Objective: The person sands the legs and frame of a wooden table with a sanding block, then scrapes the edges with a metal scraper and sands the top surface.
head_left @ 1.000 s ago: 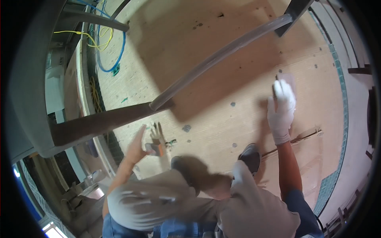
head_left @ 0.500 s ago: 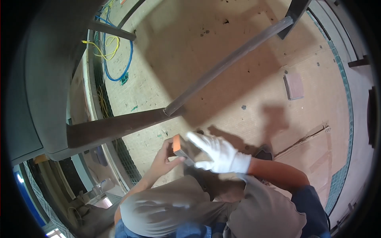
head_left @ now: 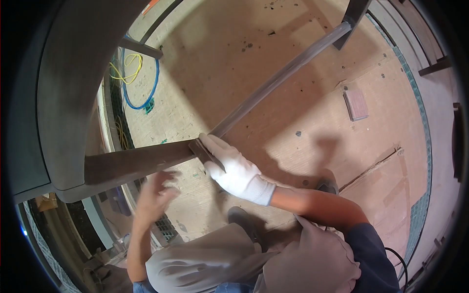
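My right hand [head_left: 235, 172], in a white glove, is closed around a dark, flat sanding block [head_left: 207, 155]. The block rests against the end of a dark wooden furniture leg [head_left: 139, 161], beside the joint where a long wooden crossbar [head_left: 283, 80] meets it. Bare and smeared by motion, my left hand [head_left: 155, 196] is just below the leg, nearer to me. Its fingers look apart and nothing shows in them. The glove covers part of the block.
A reddish block [head_left: 356, 104] lies on the cardboard-like floor covering at the right. The large grey furniture body [head_left: 63, 107] fills the left side. Blue hose [head_left: 155, 83] and yellow cord [head_left: 131, 73] lie beyond the leg. A cardboard sheet [head_left: 381, 188] is at the lower right.
My left hand has let go of the block and moved left. My right hand has carried the block up and left to the leg's end.
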